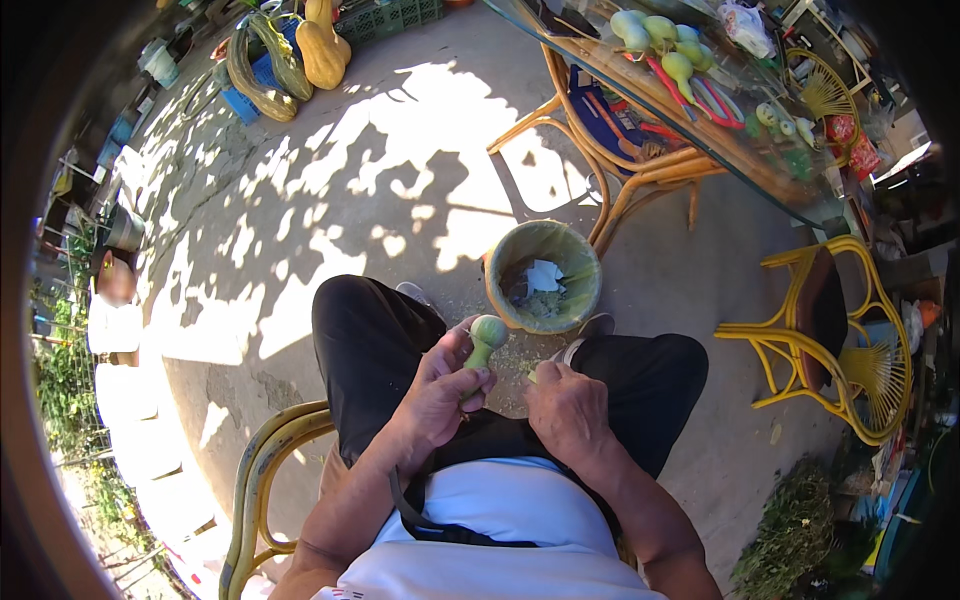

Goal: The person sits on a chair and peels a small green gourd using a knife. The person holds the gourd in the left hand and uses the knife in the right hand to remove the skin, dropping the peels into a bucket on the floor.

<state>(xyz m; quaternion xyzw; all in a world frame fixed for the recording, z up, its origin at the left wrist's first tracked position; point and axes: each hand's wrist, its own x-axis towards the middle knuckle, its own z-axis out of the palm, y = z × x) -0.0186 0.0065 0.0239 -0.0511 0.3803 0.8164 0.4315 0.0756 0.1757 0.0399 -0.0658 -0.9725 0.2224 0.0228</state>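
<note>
My left hand (442,386) grips a small green bottle gourd (489,332) by its narrower end, with the round bulb pointing up and away from me. The bulb's surface looks pale and streaked. Close by on the right, my right hand (570,405) is curled with its back to the camera. A bit of a small yellow-green object (532,376) shows at its fingertips; most of that object is hidden. The two hands are apart, above my lap. Just beyond them stands a lined round bin (589,281) with white paper (543,277) and shavings inside.
Shavings (514,356) litter the floor between my feet. A glass-topped table (600,82) at upper right bears several green gourds (679,71) and red-handled tools (727,112). A rattan chair (817,330) stands right. Large squashes (322,52) sit at upper left.
</note>
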